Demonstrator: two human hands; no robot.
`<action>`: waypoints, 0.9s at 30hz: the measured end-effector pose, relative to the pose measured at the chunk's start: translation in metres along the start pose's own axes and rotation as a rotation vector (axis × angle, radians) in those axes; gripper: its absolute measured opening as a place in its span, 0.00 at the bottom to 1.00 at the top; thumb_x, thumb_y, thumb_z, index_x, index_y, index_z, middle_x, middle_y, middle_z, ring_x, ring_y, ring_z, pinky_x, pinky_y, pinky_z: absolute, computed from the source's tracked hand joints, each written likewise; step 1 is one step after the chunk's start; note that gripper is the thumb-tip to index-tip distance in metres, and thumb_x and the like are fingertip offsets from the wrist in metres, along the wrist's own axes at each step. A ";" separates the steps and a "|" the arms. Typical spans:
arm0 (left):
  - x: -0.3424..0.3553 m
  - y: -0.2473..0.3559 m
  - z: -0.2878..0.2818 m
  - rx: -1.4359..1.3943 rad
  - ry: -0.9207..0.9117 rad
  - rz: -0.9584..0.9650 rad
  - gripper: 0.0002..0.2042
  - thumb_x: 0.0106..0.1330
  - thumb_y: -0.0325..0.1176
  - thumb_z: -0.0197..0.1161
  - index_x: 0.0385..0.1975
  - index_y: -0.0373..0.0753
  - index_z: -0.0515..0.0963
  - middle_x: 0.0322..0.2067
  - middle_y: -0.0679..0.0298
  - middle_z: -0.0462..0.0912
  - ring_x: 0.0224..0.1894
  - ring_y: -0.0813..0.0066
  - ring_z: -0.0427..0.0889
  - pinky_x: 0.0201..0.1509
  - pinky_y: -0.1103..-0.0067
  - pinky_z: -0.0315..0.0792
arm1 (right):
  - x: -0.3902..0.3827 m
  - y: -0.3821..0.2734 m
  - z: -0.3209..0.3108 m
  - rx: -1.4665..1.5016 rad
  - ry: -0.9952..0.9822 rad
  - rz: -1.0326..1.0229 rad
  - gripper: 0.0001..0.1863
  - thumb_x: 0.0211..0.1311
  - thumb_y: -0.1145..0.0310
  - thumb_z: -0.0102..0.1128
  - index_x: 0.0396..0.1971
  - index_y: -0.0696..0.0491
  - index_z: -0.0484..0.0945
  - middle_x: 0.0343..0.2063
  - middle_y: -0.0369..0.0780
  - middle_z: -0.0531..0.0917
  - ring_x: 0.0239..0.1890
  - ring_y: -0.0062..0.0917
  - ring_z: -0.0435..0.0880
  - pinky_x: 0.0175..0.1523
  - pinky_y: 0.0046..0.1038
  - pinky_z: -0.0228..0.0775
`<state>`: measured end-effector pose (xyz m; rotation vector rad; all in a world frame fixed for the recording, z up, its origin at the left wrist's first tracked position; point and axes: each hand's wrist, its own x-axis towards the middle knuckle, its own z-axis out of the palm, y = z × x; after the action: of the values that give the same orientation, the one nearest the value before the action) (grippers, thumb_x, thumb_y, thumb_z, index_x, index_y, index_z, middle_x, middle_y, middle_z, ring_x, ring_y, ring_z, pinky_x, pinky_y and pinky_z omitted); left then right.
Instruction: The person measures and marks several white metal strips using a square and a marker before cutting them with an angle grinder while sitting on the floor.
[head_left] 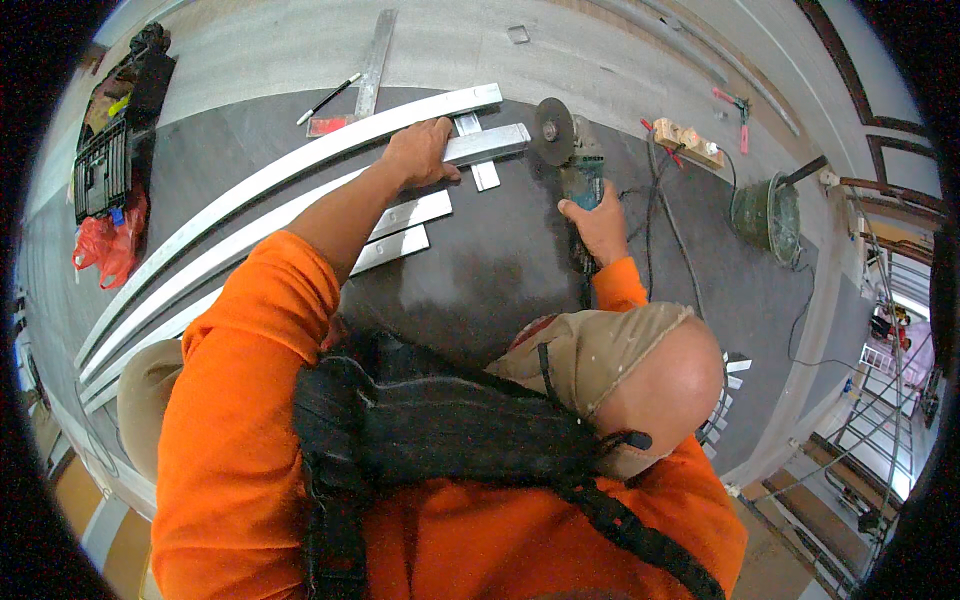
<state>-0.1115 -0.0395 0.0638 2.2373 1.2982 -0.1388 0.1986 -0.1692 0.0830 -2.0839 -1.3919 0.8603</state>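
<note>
My right hand (pixel 602 224) is wrapped round the body of an angle grinder (pixel 582 172). The grinder's dark cutting disc (pixel 553 132) stands upright, a little to the right of the end of a white metal channel (pixel 488 144) and apart from it. My left hand (pixel 420 154) grips that channel near its end, fingers over the top. A short metal offcut (pixel 484 176) lies crosswise under the channel. Beyond it runs another long channel (pixel 330 138), and shorter channel ends (pixel 412 212) lie nearer to me.
A metal square with a red end (pixel 372 70) and a marker (pixel 328 99) lie at the far side. To the right are a wooden power strip (pixel 688 143), a red-handled hammer (pixel 738 116), cables and a green bucket (pixel 768 218). A black toolbox (pixel 104 165) and red bag (pixel 112 245) stand left.
</note>
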 end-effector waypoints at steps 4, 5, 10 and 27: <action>-0.002 -0.015 0.022 0.104 0.128 0.061 0.33 0.57 0.52 0.72 0.51 0.34 0.67 0.50 0.47 0.77 0.55 0.46 0.78 0.57 0.59 0.73 | -0.004 -0.006 -0.008 -0.067 0.003 -0.024 0.37 0.45 0.56 0.77 0.53 0.59 0.72 0.44 0.51 0.83 0.47 0.46 0.83 0.54 0.40 0.74; -0.001 -0.020 0.027 0.119 0.150 0.064 0.32 0.58 0.52 0.71 0.51 0.34 0.67 0.50 0.46 0.77 0.55 0.46 0.78 0.57 0.59 0.73 | -0.005 -0.006 -0.007 -0.095 0.001 -0.031 0.37 0.45 0.56 0.77 0.53 0.59 0.72 0.44 0.51 0.83 0.47 0.46 0.83 0.54 0.40 0.74; 0.001 -0.013 0.027 0.001 -0.027 -0.017 0.28 0.65 0.48 0.66 0.54 0.33 0.66 0.54 0.43 0.77 0.59 0.46 0.77 0.61 0.59 0.71 | -0.014 0.000 -0.001 -0.199 0.053 -0.012 0.32 0.46 0.59 0.76 0.49 0.59 0.74 0.40 0.46 0.84 0.42 0.34 0.83 0.51 0.33 0.73; 0.002 -0.016 0.024 -0.028 -0.049 -0.005 0.27 0.63 0.47 0.68 0.50 0.32 0.67 0.52 0.42 0.78 0.57 0.45 0.78 0.59 0.59 0.73 | -0.011 0.005 0.002 -0.160 -0.057 0.012 0.40 0.46 0.53 0.74 0.57 0.57 0.70 0.46 0.54 0.82 0.51 0.49 0.82 0.57 0.42 0.72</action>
<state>-0.1195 -0.0436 0.0360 2.1935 1.2724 -0.1751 0.1973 -0.1811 0.0809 -2.2042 -1.5241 0.8438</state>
